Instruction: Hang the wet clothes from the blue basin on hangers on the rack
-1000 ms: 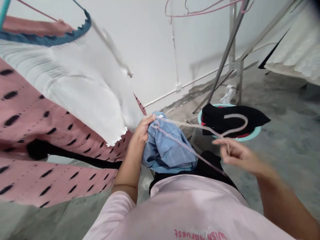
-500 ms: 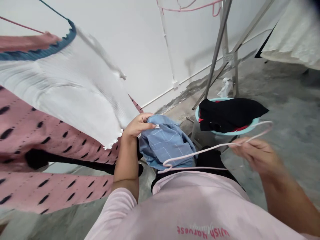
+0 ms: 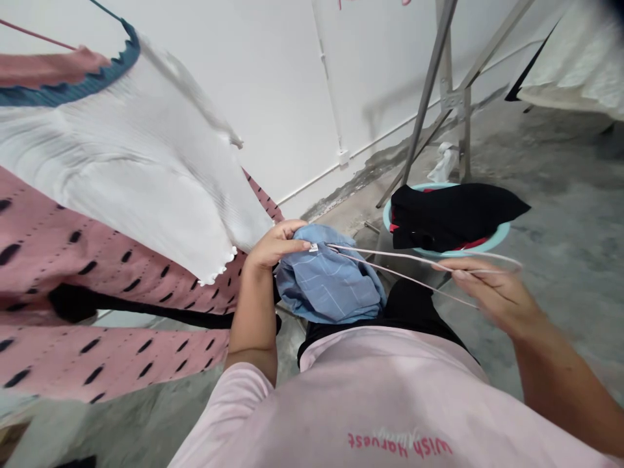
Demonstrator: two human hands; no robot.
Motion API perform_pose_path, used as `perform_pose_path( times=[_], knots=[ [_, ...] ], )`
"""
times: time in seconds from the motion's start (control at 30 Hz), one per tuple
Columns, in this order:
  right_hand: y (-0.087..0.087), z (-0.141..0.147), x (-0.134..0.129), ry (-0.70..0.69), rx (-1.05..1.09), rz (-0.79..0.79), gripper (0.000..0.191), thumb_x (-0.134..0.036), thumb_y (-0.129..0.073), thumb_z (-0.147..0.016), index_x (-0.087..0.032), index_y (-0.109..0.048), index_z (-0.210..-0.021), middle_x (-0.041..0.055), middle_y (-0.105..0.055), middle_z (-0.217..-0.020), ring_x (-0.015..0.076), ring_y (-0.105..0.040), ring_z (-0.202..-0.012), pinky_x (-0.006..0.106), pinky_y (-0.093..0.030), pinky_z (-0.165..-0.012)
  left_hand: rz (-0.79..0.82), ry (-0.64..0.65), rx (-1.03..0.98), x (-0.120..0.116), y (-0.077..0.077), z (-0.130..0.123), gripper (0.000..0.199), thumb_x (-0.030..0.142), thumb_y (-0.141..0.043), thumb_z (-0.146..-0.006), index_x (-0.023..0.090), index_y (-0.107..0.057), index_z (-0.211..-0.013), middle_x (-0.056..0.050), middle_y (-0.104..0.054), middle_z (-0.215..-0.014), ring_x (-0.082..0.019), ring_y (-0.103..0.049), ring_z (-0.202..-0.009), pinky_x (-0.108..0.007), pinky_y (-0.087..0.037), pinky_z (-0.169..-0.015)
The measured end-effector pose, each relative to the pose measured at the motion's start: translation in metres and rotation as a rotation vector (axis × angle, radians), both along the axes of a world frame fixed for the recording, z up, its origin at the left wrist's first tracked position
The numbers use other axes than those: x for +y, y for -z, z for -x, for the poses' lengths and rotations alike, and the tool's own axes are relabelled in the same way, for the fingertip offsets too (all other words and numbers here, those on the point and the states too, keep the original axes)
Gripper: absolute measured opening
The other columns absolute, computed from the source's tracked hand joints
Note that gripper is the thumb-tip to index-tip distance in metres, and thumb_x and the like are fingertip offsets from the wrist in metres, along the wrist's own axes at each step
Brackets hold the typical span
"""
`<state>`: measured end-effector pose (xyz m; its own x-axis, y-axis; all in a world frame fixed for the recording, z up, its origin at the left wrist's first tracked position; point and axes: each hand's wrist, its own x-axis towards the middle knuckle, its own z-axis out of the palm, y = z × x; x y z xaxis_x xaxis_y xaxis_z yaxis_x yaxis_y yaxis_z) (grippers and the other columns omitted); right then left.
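Observation:
My left hand [image 3: 275, 246] grips the collar area of a crumpled blue checked shirt [image 3: 329, 278], which hangs in front of my pink T-shirt [image 3: 370, 403]. My right hand [image 3: 487, 292] holds a thin pink hanger [image 3: 404, 261] between fingers and thumb, seen nearly edge-on. The hanger's far end reaches the shirt's collar beside a small white label [image 3: 313, 247]. Whether it enters the collar is hidden.
A teal basin [image 3: 502, 231] holding black and red cloth stands beyond my right hand, beside a metal drying rack [image 3: 429, 84]. A white ribbed garment [image 3: 136, 149] and a pink patterned garment [image 3: 97, 273] hang close on my left. Behind are a white wall and concrete floor.
The hanger has swung from low across the shirt up to its collar and now shows edge-on. My right hand has moved slightly closer to the shirt.

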<state>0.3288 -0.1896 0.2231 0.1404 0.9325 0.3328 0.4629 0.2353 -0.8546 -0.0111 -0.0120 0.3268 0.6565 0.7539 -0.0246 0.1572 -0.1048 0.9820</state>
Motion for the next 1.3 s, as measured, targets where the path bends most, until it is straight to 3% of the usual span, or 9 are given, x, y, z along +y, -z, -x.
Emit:
perform_pose_path(
  times=[0.17, 0.27, 0.37, 0.53, 0.77, 0.9, 1.0, 1.1, 1.3],
  knots=[
    [-0.008, 0.008, -0.001, -0.181, -0.014, 0.184, 0.035, -0.051, -0.053, -0.087, -0.026, -0.072, -0.104, 0.0072, -0.068, -0.110, 0.0233, -0.062, -0.104, 0.036, -0.049, -0.093, 0.026, -0.035, -0.007, -0.009, -0.001, -0.010, 0.031, 0.032, -0.081, -0.062, 0.013, -0.065, -0.079, 0.002, -0.062, -0.069, -0.010, -0.055, -0.059, -0.020, -0.044, -0.059],
    [-0.005, 0.034, 0.012, -0.409, 0.097, 0.393, 0.040, -0.052, -0.065, -0.079, -0.019, -0.069, -0.103, 0.0069, -0.067, -0.092, 0.0179, -0.062, -0.082, 0.028, -0.051, -0.071, 0.014, 0.000, -0.014, -0.021, 0.001, -0.027, 0.031, 0.035, -0.079, -0.066, 0.013, -0.065, -0.082, 0.001, -0.062, -0.073, -0.012, -0.056, -0.064, -0.021, -0.044, -0.061],
    [-0.004, 0.060, 0.033, -0.469, 0.418, 0.510, 0.042, -0.052, -0.071, -0.074, -0.016, -0.064, -0.095, -0.0039, -0.046, -0.058, 0.0059, -0.037, -0.048, 0.019, -0.030, -0.044, -0.080, 0.086, 0.008, -0.040, 0.002, -0.043, 0.027, 0.038, -0.073, -0.075, 0.014, -0.064, -0.082, 0.000, -0.061, -0.074, -0.012, -0.057, -0.068, -0.021, -0.044, -0.063],
    [-0.037, 0.078, 0.053, -0.137, 0.926, -0.028, 0.030, -0.046, -0.068, -0.078, -0.020, -0.053, -0.081, -0.0096, -0.023, -0.049, 0.0038, -0.019, -0.039, 0.020, -0.016, -0.042, -0.415, 0.106, 0.037, -0.072, 0.013, -0.051, 0.041, 0.037, -0.069, -0.081, 0.019, -0.062, -0.118, -0.007, -0.064, -0.120, -0.024, -0.057, -0.113, -0.034, -0.041, -0.100],
    [-0.101, 0.094, 0.059, 0.128, 0.798, -0.759, 0.030, -0.042, -0.066, -0.082, -0.022, -0.044, -0.080, -0.0082, -0.027, -0.054, 0.0046, -0.022, -0.039, 0.022, -0.022, -0.040, -0.349, -0.040, 0.148, -0.096, 0.055, -0.036, 0.058, 0.043, -0.072, -0.077, 0.022, -0.056, -0.128, -0.009, -0.063, -0.123, -0.029, -0.058, -0.111, -0.041, -0.043, -0.100],
    [-0.112, 0.109, 0.076, 0.175, 0.735, -0.772, 0.028, -0.042, -0.062, -0.087, -0.024, -0.039, -0.086, -0.0056, -0.031, -0.064, 0.0061, -0.030, -0.046, 0.022, -0.029, -0.045, -0.375, -0.008, 0.192, -0.116, 0.060, -0.034, 0.063, 0.042, -0.072, -0.076, 0.024, -0.052, -0.133, -0.009, -0.062, -0.123, -0.028, -0.058, -0.108, -0.041, -0.044, -0.097],
    [-0.109, 0.122, 0.094, 0.172, 0.687, -0.721, 0.035, -0.052, -0.063, -0.084, -0.028, -0.041, -0.097, -0.0024, -0.037, -0.072, 0.0098, -0.040, -0.058, 0.024, -0.036, -0.050, -0.297, 0.265, 0.162, -0.126, 0.061, -0.039, 0.081, 0.043, -0.073, -0.076, 0.026, -0.035, -0.146, -0.009, -0.066, -0.111, -0.020, -0.063, -0.087, -0.032, -0.050, -0.079],
    [-0.103, 0.131, 0.108, 0.157, 0.648, -0.646, 0.043, -0.063, -0.055, -0.084, -0.032, -0.040, -0.110, 0.0011, -0.044, -0.079, 0.0150, -0.048, -0.070, 0.027, -0.039, -0.052, -0.388, 0.445, 0.119, -0.126, 0.067, -0.042, 0.060, 0.043, -0.065, -0.084, 0.026, -0.049, -0.139, -0.006, -0.068, -0.095, -0.015, -0.061, -0.071, -0.028, -0.049, -0.071],
    [-0.102, 0.131, 0.100, 0.005, 0.659, -0.590, 0.047, -0.065, -0.051, -0.085, -0.032, -0.040, -0.117, 0.0025, -0.047, -0.082, 0.0160, -0.053, -0.071, 0.026, -0.038, -0.048, -0.875, -0.368, -0.039, -0.110, 0.079, -0.019, 0.017, 0.034, -0.065, -0.084, 0.025, -0.068, -0.098, -0.006, -0.067, -0.086, -0.019, -0.059, -0.080, -0.034, -0.045, -0.078]
  ],
)
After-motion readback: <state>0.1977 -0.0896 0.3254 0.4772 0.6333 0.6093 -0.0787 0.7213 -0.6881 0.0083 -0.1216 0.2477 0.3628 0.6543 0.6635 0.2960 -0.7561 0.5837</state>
